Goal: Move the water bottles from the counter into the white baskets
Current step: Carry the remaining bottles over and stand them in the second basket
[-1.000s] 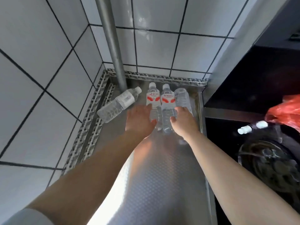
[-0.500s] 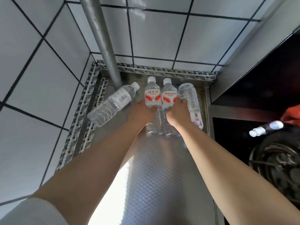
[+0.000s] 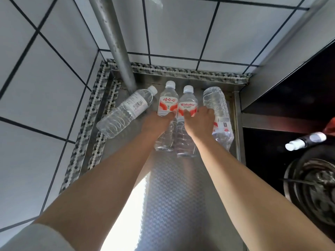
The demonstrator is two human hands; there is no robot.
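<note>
Several clear water bottles lie on the steel counter (image 3: 172,196) at its far end. My left hand (image 3: 155,124) grips a red-labelled bottle (image 3: 167,104) whose cap points to the wall. My right hand (image 3: 197,122) grips the red-labelled Wahaha bottle (image 3: 187,105) beside it. A white-labelled bottle (image 3: 126,111) lies slanted at the left, next to the pipe. A further bottle (image 3: 217,109) lies at the right, touching my right hand's outer fingers. No white basket is in view.
A vertical metal pipe (image 3: 116,42) rises from the counter's back left corner. Tiled walls close in the left and back. At the right sit a black stove (image 3: 311,187) and a dark bottle with a white cap (image 3: 306,141); something red shows at the frame's edge.
Both hands reached forward over the two middle bottles and closed around them. The view has tilted closer to the counter's far end.
</note>
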